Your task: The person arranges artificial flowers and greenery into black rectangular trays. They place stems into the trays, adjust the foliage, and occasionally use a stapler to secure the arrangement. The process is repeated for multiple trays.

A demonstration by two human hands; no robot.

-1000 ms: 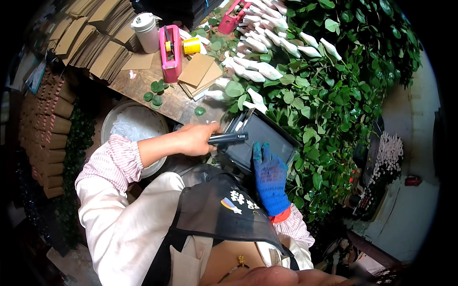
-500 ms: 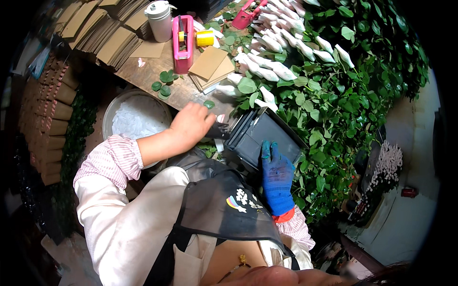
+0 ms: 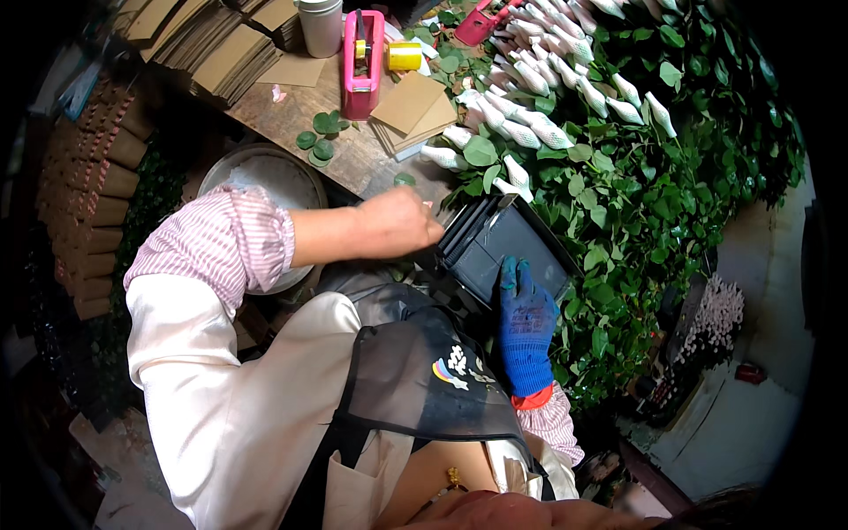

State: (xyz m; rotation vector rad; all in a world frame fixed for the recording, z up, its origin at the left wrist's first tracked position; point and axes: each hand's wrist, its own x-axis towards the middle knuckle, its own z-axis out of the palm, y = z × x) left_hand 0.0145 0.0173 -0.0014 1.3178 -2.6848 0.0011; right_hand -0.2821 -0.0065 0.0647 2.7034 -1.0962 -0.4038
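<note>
My bare left hand is closed at the left edge of a dark grey box-like fixture with layered plates along its left side. Its fingertips point down and out of sight, so whatever they pinch is hidden. On the near part of the fixture rests my right hand in a blue knitted glove. Two of its fingers stretch forward over the flat dark surface, and nothing shows in them. Just beyond the fixture lie roses with white mesh sleeves over their heads and leafy green stems running to the right.
A pink tape dispenser, a yellow tape roll and brown cardboard pieces sit on the wooden table. A white cup stands behind. Left of my knees is a bucket; stacked cardboard fills the far left.
My left hand has moved right to the fixture's edge, and its fingers have curled in. My right hand stays on the fixture. The whole view has shifted slightly.
</note>
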